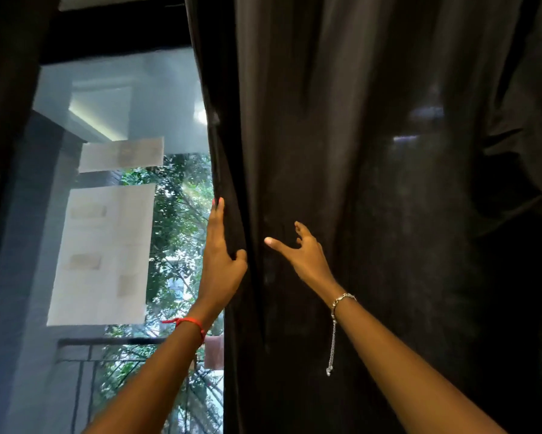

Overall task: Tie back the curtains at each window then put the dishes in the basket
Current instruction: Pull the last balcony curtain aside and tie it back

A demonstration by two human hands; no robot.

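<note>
Dark curtain (373,151) fills the right and middle of our view, hanging in long vertical folds, its left edge running down beside the bare window (122,89). Our left hand (222,255) holds that edge: the fingers lie straight up along the far side of the hem, and the thumb curls round the near side, pinching the cloth between them. A red thread (188,322) circles that wrist. Our right hand (304,255) is just to the right, in front of the curtain's face, with thumb and fingers spread wide and nothing in its grasp; we cannot tell whether the fingertips touch the cloth. A silver bracelet (341,300) sits on that wrist, its chain dangling. On the glass to the left we see two white paper sheets (103,255), one small above one large. Beyond the glass are green trees (179,195) and a dark railing (107,343).
</note>
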